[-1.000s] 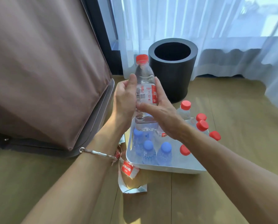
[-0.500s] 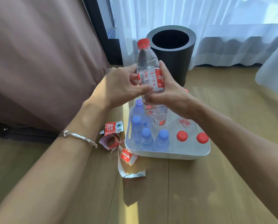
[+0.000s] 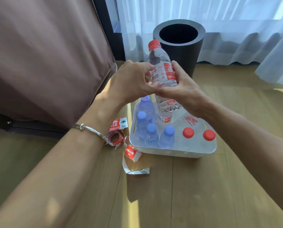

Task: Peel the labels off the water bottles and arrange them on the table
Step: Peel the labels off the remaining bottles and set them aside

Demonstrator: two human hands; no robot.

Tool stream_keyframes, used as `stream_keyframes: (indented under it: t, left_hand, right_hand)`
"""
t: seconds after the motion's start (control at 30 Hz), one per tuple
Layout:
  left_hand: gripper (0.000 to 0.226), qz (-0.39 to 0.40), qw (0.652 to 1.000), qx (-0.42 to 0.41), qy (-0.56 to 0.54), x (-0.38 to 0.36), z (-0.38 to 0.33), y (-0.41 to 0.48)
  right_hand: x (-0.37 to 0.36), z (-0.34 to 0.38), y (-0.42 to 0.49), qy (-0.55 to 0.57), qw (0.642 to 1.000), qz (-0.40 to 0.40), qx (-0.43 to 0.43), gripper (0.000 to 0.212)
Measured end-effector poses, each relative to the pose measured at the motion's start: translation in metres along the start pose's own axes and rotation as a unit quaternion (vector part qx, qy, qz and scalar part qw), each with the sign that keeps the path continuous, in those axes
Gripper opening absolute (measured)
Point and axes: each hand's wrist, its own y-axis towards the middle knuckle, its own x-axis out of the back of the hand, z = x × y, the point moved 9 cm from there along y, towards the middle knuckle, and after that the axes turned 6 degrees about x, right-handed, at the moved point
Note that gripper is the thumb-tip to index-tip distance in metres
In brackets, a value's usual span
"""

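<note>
Here both hands (image 3: 132,83) (image 3: 184,93) grip the bottle (image 3: 159,58) over the tub (image 3: 186,153).

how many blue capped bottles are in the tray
4 blue-capped bottles, in the left part of the white tray: one at the back below the left hand, one in front of it, two along the near wall. Others may hide behind the held bottle.

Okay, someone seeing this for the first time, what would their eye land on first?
Most likely the red-capped bottle, label on, gripped mid-frame by the left hand and right hand, tilted above the white tub. Next come the blue-capped bottles at the tub's left side and the torn labels scattered on the wooden floor left of it. Behind stands a black bin.
</note>
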Motion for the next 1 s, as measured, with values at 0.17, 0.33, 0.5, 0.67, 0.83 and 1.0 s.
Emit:
stream_keyframes:
  t: [0.17, 0.33, 0.5, 0.67, 0.83, 1.0]
  left_hand:
    - [0.028, -0.055, 0.997, -0.002, 0.06, 0.006, 0.0, 0.003]
    - [0.027, 0.006, 0.999, 0.016, 0.028, 0.004, 0.01, 0.001]
    - [0.023, -0.077, 0.997, 0.003, 0.013, 0.005, 0.007, 0.0]
    - [0.022, -0.07, 0.996, 0.035, -0.031, 0.007, 0.019, 0.002]
    - [0.022, -0.084, 0.993, 0.042, -0.067, -0.001, 0.022, 0.0]
    - [0.017, -0.1, 0.99, 0.054, -0.087, 0.001, 0.024, 0.0]
  right_hand:
    - [-0.008, -0.003, -0.001, -0.016, 1.0, 0.008, -0.003, 0.061]
    - [-0.015, -0.01, -0.002, -0.037, 0.999, 0.018, -0.01, 0.062]
    - [-0.01, -0.004, 0.001, -0.031, 0.999, -0.013, 0.0, 0.065]
    - [-0.011, -0.008, 0.0, -0.044, 0.999, -0.01, -0.002, 0.061]
    - [-0.008, -0.007, 0.002, -0.039, 0.999, -0.027, 0.013, 0.06]
    - [-0.008, -0.011, 0.004, -0.038, 0.999, -0.034, 0.008, 0.062]
